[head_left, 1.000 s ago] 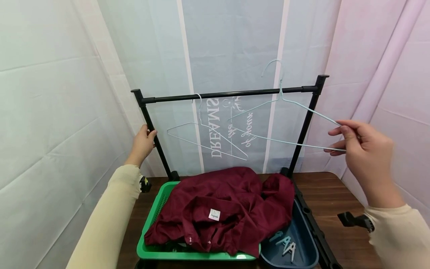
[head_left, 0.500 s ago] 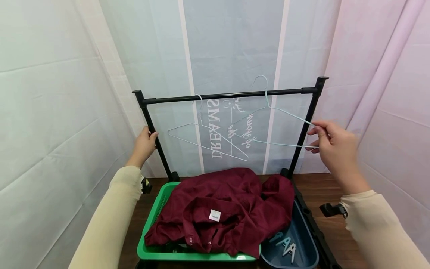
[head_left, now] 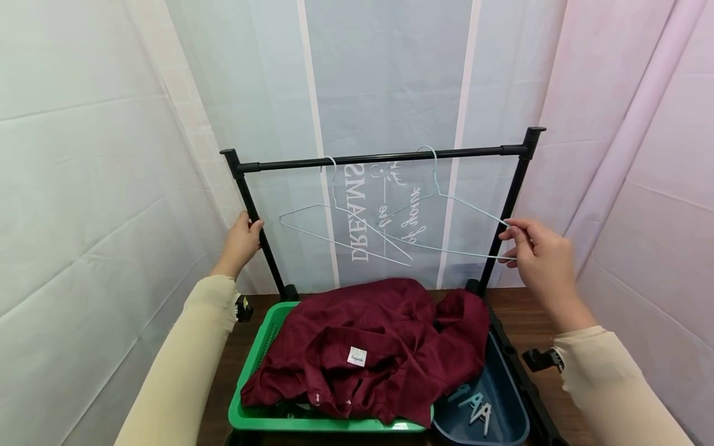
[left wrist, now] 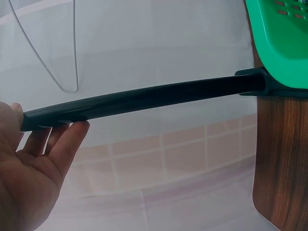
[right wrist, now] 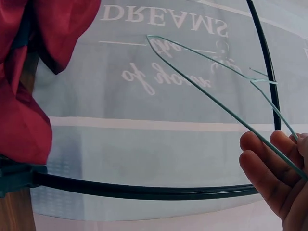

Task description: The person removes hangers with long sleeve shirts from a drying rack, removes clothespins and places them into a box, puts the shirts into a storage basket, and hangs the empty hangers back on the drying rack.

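Note:
My right hand [head_left: 541, 263] pinches one end of a pale blue wire hanger [head_left: 471, 207], whose hook top sits right at the rack's black crossbar [head_left: 379, 157]. In the right wrist view the same hanger [right wrist: 207, 98] runs away from the fingers toward the bar. On the left, my left hand [head_left: 238, 244] grips the black side post [head_left: 268, 254] of the rack; the left wrist view shows fingers and thumb around that post [left wrist: 144, 101]. Between the hands a white wire hanger [head_left: 334, 205] hangs from the crossbar, its lower right corner overlapping the blue one in the head view.
Below lies a maroon shirt [head_left: 390, 322] heaped over a green basket [head_left: 268, 423], spilling onto a dark blue basin [head_left: 515, 415] with several clothespins [head_left: 474, 402]. A brown wooden table [head_left: 535, 310] supports them. Pale printed curtains [head_left: 385, 74] stand behind the rack.
My right hand has moved left and then down with the blue hanger, bringing its hook from above the crossbar to right at it. My left hand stays on the post.

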The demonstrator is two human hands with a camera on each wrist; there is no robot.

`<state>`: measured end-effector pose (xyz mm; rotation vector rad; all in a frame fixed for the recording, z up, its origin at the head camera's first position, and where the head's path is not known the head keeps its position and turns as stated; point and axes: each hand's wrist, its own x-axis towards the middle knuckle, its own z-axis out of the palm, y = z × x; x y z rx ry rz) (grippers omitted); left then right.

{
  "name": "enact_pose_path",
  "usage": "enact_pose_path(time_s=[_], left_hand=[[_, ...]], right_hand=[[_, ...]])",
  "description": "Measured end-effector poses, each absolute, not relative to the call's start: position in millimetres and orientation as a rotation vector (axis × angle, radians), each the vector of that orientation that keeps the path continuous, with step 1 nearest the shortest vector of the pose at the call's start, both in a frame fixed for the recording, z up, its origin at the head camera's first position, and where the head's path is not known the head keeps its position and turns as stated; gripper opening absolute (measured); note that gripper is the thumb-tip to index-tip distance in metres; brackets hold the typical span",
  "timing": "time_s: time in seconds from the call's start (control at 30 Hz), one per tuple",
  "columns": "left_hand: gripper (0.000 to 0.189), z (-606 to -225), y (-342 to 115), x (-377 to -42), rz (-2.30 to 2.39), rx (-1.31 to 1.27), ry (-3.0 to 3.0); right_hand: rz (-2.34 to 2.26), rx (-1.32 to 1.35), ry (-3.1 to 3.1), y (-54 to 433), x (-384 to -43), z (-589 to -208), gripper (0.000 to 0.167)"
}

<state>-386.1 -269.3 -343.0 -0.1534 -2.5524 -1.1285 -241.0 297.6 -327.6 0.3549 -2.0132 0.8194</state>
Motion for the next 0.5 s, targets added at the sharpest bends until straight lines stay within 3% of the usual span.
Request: enact_pose_path(time_s=[0.5], left_hand=[[0.039, -345, -269, -386, -1.128, -0.133, -2.586]], right_hand=[[0.801, 0.323, -2.018, 304, -245, -339, 0.017]])
